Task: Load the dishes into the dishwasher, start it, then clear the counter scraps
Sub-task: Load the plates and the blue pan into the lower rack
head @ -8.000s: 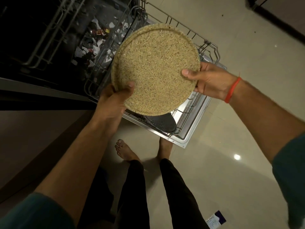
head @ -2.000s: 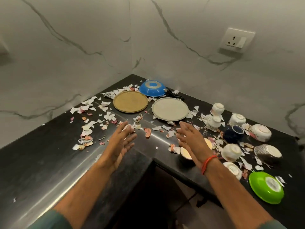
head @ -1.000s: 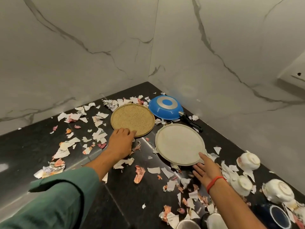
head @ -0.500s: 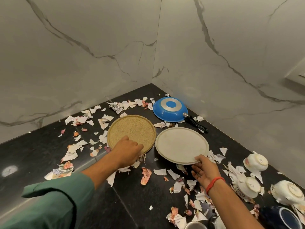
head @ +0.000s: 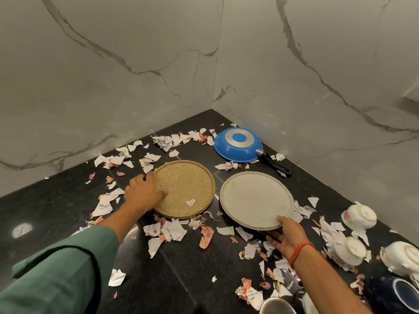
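the speckled brown plate [head: 186,189] lies upside down on the black tabletop [head: 56,200], in the corner where 2 marble walls [head: 113,64] meet, and serves as the landmark here. the left hand [head: 142,193] is on its left edge: the thumb lies across the plate's surface and the fingers [head: 138,177] curl over the rim, so the hand grips the plate, which sits flat on the tabletop. a small white scrap [head: 190,202] lies on the plate near its front edge.

just to the right of the brown plate, not touching it, is a pale grey plate [head: 254,198], also face down. the right hand [head: 286,236], with a red thread at the wrist, holds that plate's near rim, thumb on top and fingers tucked beneath; the near edge looks slightly raised off the tabletop.

behind and to the right of the brown plate a blue pan [head: 238,143] lies inverted, its black handle pointing right. torn paper scraps [head: 172,230] are scattered all around the brown plate, thickest in front and to the left. far right of it stand several overturned white cups [head: 359,215] and a dark blue bowl [head: 401,295]
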{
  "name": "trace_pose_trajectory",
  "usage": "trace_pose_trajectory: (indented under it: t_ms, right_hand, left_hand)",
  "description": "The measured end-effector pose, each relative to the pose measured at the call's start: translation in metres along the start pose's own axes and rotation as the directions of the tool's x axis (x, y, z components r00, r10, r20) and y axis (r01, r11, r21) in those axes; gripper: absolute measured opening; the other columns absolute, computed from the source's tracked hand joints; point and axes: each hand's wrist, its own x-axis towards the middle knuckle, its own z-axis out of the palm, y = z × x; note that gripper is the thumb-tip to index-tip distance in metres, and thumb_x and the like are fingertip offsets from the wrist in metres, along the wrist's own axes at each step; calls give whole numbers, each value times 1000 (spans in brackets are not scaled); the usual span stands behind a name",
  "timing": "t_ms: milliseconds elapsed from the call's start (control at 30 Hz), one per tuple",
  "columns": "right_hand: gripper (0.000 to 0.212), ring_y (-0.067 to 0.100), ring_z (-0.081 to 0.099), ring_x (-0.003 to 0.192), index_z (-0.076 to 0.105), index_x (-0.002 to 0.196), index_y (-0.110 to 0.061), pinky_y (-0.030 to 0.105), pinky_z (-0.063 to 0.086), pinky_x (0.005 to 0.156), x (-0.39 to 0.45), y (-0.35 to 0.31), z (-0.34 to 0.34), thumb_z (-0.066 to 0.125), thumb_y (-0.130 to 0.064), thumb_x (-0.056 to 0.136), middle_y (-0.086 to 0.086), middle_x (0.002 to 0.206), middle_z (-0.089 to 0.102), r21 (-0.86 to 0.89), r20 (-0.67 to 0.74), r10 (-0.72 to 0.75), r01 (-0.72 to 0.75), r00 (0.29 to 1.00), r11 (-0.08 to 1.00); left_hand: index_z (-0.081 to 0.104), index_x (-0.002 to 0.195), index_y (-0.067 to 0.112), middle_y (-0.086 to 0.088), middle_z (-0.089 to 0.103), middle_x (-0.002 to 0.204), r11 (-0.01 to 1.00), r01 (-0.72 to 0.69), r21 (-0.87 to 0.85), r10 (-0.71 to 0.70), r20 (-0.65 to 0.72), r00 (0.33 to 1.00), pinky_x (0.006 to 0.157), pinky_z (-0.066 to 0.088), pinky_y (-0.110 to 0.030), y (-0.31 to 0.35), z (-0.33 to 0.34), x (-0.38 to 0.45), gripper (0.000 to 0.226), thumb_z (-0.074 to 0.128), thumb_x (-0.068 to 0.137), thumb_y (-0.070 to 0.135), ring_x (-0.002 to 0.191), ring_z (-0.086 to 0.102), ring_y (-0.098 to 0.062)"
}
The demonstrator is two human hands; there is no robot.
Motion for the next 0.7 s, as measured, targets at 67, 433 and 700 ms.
trace_pose_trajectory:
  t_ms: [67, 433, 700]
  right_hand:
    - [19, 29, 58, 98, 45, 122, -16, 50, 46, 94, 4, 1, 0, 43, -11, 104, 10, 95, 59, -5, 1, 2, -2, 1000, 1000]
    - [47, 38, 54, 125, 41, 148, -19, 53, 49, 93, 3, 4, 3, 37, -3, 104, 13, 142, 52, -35, 14, -74, 74, 997, 997]
    - [43, 37, 54, 128, 43, 148, -19, 58, 51, 99, -13, -2, 11, 38, -8, 107, 11, 144, 53, 24, 56, -182, 181, 982, 983]
  left_hand:
    - [20, 158, 21, -19, 45, 148, 1000, 10, -17, -10, -6, 1000, 111, 39, -53, 1, -5, 1, 98, 68, 85, 66, 135, 45, -39]
    - [50, 138, 12, -9, 56, 128, 804, 286, -521, -176, 252, 952, 100, 49, -48, -1, -19, 14, 78, 92, 72, 19, 120, 54, -31]
    - [57, 118, 12, -12, 61, 119, 478, 167, -862, -62, 156, 986, 75, 52, -35, 7, -45, -4, 38, 79, 86, 12, 100, 62, -22]
